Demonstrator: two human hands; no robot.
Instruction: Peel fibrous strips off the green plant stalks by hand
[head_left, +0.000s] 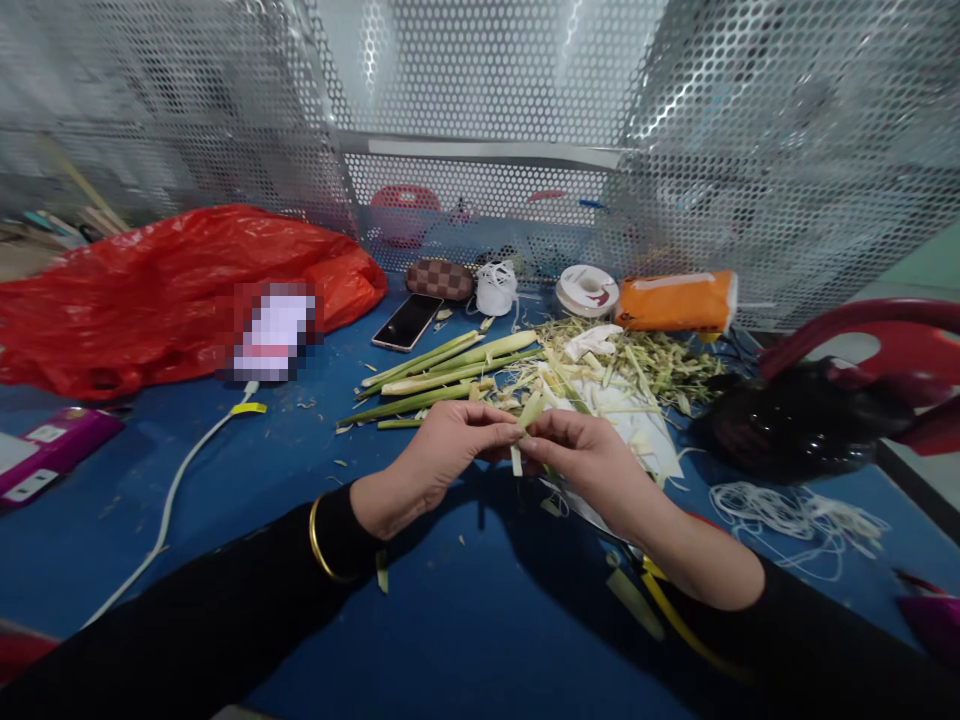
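My left hand (457,440) and my right hand (592,460) meet above the blue table, both closed in a pinch on a pale green plant strip (532,410). One end of the strip sticks up between the fingertips and a short piece hangs below. Right behind the hands lie several green plant stalks (450,378). Shredded green plant bits (667,365) are heaped to the right of them, with cut pieces on a white sheet (637,430) behind my right hand. My fingers hide the middle of the strip.
A red plastic bag (187,290), a blurred lit phone (274,330) on a white cable (172,490) and a purple box (71,440) are left. Behind are a dark phone (407,322), checkered case (440,280), white string (496,290) and orange packet (679,302). A black object (795,425) stands right.
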